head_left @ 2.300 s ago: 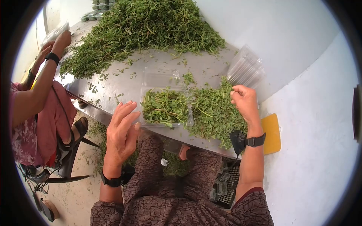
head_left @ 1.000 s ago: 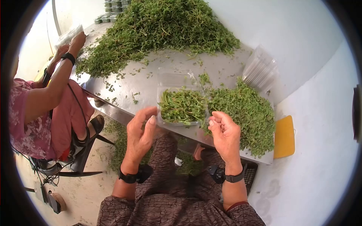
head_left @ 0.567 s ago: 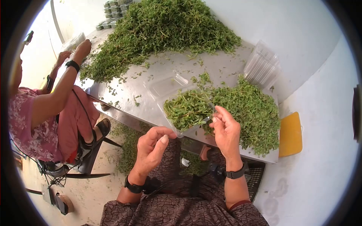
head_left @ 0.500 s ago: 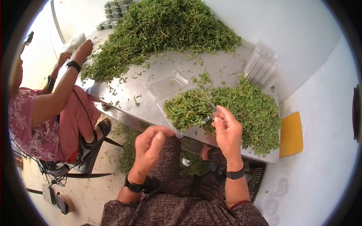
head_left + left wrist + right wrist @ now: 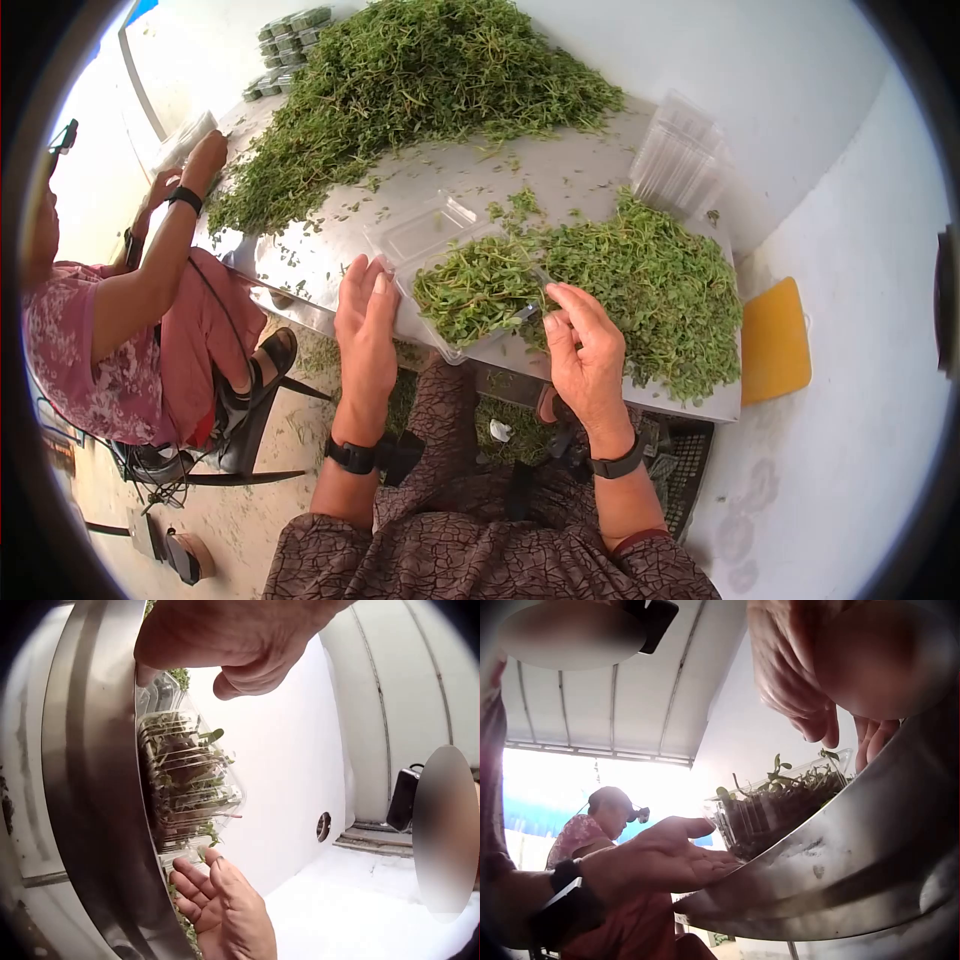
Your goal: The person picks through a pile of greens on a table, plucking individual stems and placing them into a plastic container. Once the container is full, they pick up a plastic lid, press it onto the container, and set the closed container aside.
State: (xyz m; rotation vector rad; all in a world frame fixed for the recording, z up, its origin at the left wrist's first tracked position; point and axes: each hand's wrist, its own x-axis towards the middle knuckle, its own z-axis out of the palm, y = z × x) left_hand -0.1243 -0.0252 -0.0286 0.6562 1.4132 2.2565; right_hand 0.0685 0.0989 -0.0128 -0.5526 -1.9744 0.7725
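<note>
A clear plastic clamshell box (image 5: pixel 452 352), heaped with leafy green sprigs (image 5: pixel 475 288), sits at the table's near edge, turned slightly, its lid (image 5: pixel 430 230) folded back. My left hand (image 5: pixel 365 335) is at the box's left side, its fingers straight; in the right wrist view the left palm (image 5: pixel 667 859) faces up beside the box wall. My right hand (image 5: pixel 585 350) is at the box's right edge, fingers loosely bent. In the left wrist view the right fingertips (image 5: pixel 214 855) are right at sprigs poking over the rim.
Loose greens (image 5: pixel 660 300) lie right of the box, and a large heap (image 5: pixel 430 90) stands behind. Nested clear boxes (image 5: pixel 680 155) lean by the wall. Filled boxes (image 5: pixel 290 40) are stacked at the back. Another person (image 5: pixel 130 330) sits at left. A yellow board (image 5: pixel 775 340) is at right.
Both hands came in to the box, which was turned and drawn nearer the edge. Since then my left hand has straightened its fingers and moved up along the box's left side.
</note>
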